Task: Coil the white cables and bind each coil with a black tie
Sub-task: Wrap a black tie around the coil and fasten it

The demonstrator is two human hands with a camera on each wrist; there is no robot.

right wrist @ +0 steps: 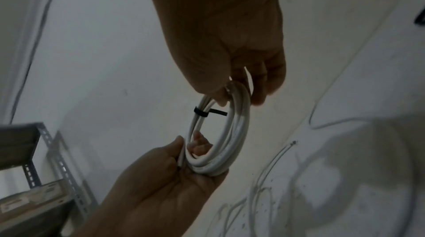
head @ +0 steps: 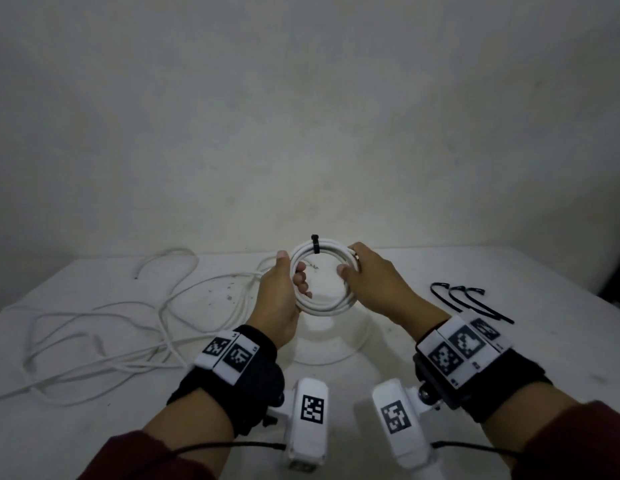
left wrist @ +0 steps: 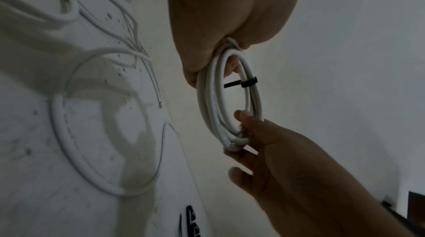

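Note:
A round coil of white cable is held up above the white table, with a black tie cinched round its far side. My left hand grips the coil's left side, fingers curled through the ring. My right hand grips the right side, thumb inside the loop. Loose white cable sprawls over the table's left half. Three spare black ties lie at the right.
A clear round dish or lid sits on the table under the coil. A plain wall stands behind the table. A metal shelf rack shows in the right wrist view. Small dark specks dot the tabletop.

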